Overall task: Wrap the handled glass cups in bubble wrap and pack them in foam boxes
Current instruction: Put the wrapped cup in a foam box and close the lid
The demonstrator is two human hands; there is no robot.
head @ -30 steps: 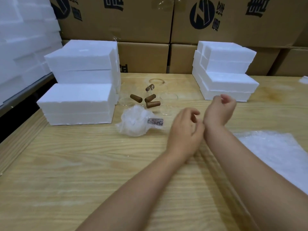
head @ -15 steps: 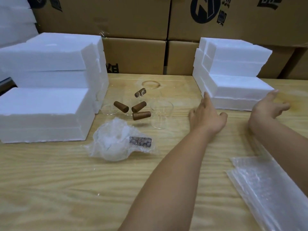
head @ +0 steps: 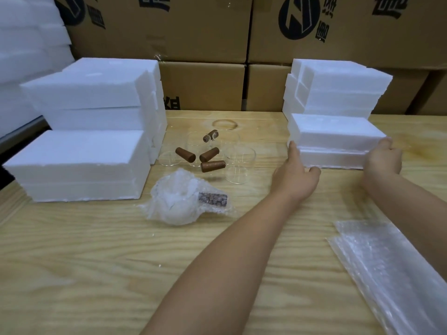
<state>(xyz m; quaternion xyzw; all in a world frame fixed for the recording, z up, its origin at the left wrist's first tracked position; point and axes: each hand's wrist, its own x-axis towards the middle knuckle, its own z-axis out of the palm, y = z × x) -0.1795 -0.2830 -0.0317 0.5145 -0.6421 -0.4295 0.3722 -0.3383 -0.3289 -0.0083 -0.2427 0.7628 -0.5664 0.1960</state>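
The left hand (head: 296,176) is flat, and its straight fingers touch the left end of the front foam box (head: 336,136) on the wooden table (head: 96,262). The right hand (head: 383,160) is at the box's other end, but I cannot tell if it grips. One wrapped cup (head: 179,204) lies just in front of the bare glass cups (head: 239,165), and bubble wrap sheets (head: 391,274) lie by the right arm.

A pale, grained wooden surface (head: 96,262) fills the view under soft, even light. Brown cardboard boxes (head: 205,27) with dark printed logos are stacked as a wall at 12 o'clock. A ring mark (head: 223,123) stains the wood toward 12, and a yellowish stain (head: 420,151) lies at 2 o'clock.
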